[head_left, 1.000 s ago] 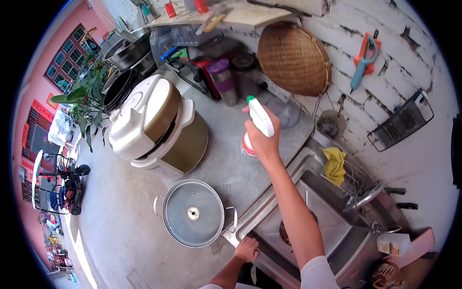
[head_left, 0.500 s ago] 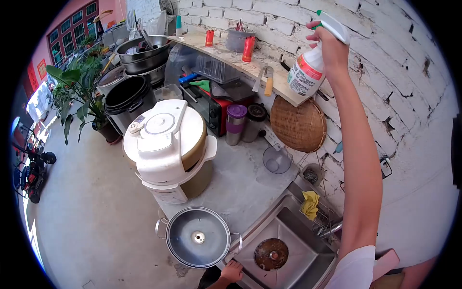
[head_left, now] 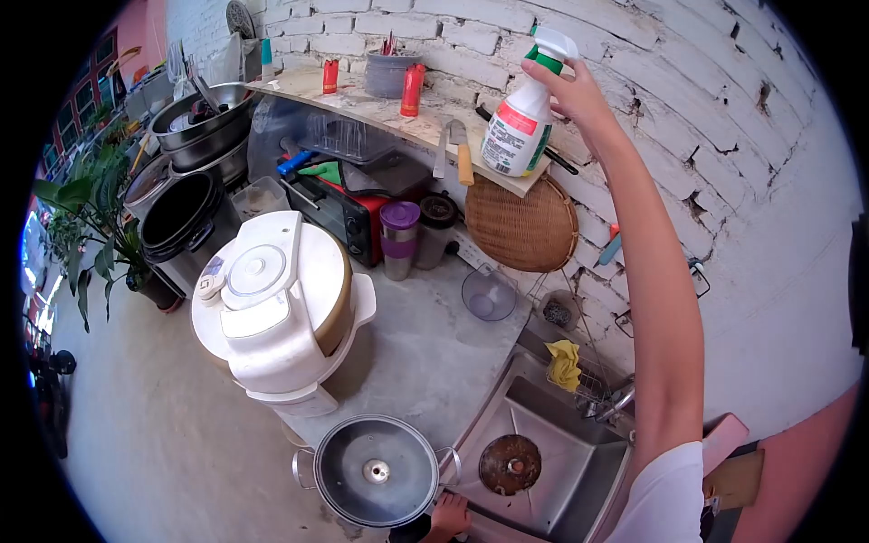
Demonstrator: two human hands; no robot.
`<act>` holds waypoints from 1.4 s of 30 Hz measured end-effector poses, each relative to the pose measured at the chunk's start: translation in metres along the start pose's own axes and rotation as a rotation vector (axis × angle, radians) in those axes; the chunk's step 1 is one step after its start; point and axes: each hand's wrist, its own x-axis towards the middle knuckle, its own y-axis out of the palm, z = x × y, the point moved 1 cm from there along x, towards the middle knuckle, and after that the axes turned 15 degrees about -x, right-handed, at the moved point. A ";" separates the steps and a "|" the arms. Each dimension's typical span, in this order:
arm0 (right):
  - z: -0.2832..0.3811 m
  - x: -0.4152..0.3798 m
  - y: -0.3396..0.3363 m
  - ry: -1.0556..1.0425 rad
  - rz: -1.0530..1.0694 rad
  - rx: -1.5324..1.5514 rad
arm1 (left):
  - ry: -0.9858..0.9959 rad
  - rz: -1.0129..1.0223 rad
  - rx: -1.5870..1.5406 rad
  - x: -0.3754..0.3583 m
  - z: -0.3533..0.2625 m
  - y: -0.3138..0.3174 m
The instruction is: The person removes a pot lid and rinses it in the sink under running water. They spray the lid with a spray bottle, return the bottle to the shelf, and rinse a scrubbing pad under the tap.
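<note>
My right hand is closed around the neck of a white spray bottle with a green and white trigger head. The bottle stands nearly upright at the near end of the wooden shelf, its label facing me. Down at the bottom, my left hand rests on the edge of the steel sink, fingers lying on the rim. Beside it sits a glass-lidded pot with two metal handles. A brown, stained round lid lies in the sink.
A large white cooker stands on the concrete counter. Behind are a purple-lidded tumbler, a clear plastic cup and a woven basket. A yellow cloth hangs by the faucet. A cleaver hangs at the shelf edge.
The spray bottle, earlier tilted over the shelf end in my right hand, is now more upright at the shelf. The view has turned right; my left hand stays at the sink edge.
</note>
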 end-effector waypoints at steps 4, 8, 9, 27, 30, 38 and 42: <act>-0.004 -0.070 -0.026 -0.070 -0.080 0.136 | -0.057 0.101 0.027 0.004 -0.009 -0.014; -0.013 -0.290 -0.046 -0.043 -0.175 0.523 | -0.095 0.149 0.030 0.011 -0.016 -0.017; -0.036 -0.391 -0.049 0.170 -0.087 0.515 | -0.068 0.138 0.031 -0.033 -0.028 -0.002; -0.347 -0.756 -0.019 1.075 0.231 -0.335 | -0.133 -0.060 0.192 0.029 -0.001 0.007; -0.362 -0.684 -0.054 1.075 0.019 -0.294 | -0.143 -0.016 0.202 0.030 -0.001 0.007; -0.476 -0.609 -0.071 0.820 0.072 -0.959 | -0.129 0.010 0.189 0.033 -0.012 -0.002; -0.430 -0.620 -0.073 0.794 -0.103 -0.657 | -0.095 0.009 0.215 0.032 -0.004 0.007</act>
